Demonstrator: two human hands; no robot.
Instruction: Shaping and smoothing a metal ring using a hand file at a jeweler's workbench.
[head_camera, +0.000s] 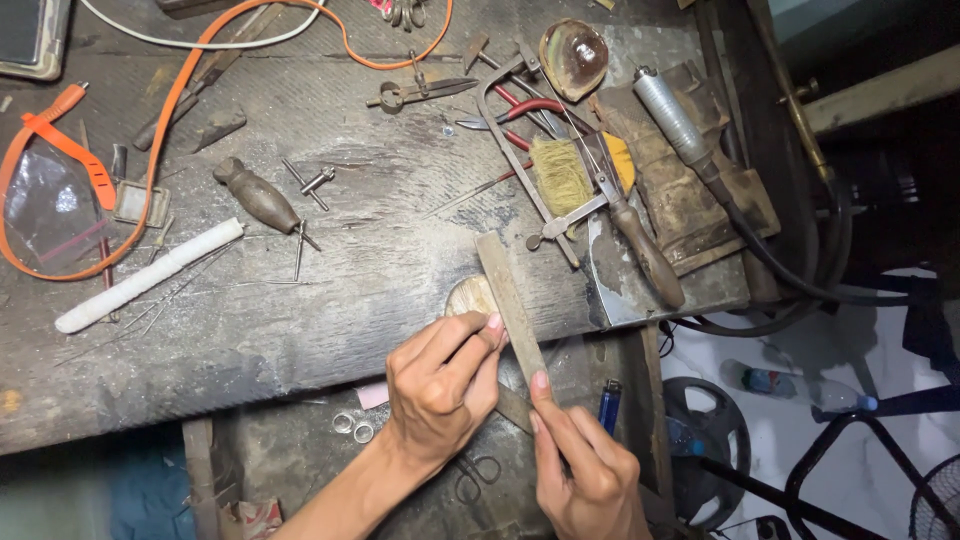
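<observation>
My right hand (590, 465) is nearest to me, at about 5 o'clock. Its fingers are curled together and the forefinger lies straight along the lower end of a flat file (512, 300), a long, dull grey metal strip with a rough face. My left hand (440, 385) is just beside it at 7 o'clock; thumb and fingertips are pressed together at the file's left edge, pinching something too small for me to tell. The file goes up toward 12 o'clock, tilted a little left, and lies over a round, worn wooden peg (470, 296) at the edge of the workbench (300, 330).

Below the bench edge, two small metal rings (352, 427) lie at 8 o'clock of my left hand, and a blue lighter (609, 402) stands at 1 o'clock of my right.

The bench top is grey, scratched, dusty wood. Left of the file there is open surface, until a white wrapped stick (150, 274) and a dark wooden handle (257, 194). At 1 o'clock it is crowded: a frame saw (560, 185) with a wooden handle, a yellowish bristle brush (560, 172), and a silver rotary handpiece (672, 118) with a black cable. Far left, an orange cord (170, 110) makes a curve.
</observation>
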